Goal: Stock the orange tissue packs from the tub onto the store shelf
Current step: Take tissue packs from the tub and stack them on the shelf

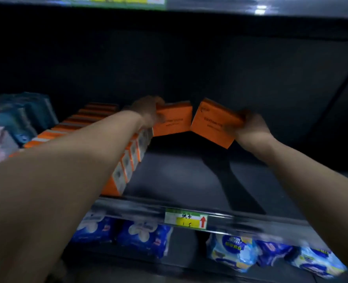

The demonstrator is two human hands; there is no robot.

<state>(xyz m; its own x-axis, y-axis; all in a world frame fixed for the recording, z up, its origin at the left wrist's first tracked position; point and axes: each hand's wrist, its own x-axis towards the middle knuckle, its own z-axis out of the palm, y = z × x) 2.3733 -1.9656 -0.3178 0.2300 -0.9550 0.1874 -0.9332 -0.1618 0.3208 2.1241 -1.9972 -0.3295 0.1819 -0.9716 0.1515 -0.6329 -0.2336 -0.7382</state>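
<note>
Tissue pack (174, 121) gripped in left hand (146, 112), second pack (212, 123) in right hand (248, 127).

Dim in here: the dark back panel (240, 68) of the shelving swallows most of the view. The grey shelf (179, 176) catches a soft patch of light near its middle, and its metal front rail (138, 208) carries a green and yellow price label (186, 218) with a red arrow. Up top, the upper shelf edge (220, 5) shines with glare toward the right. Below the rail, blue and white packs (144, 235) sit on the lower level; teal packs (26, 113) stand far left.
</note>
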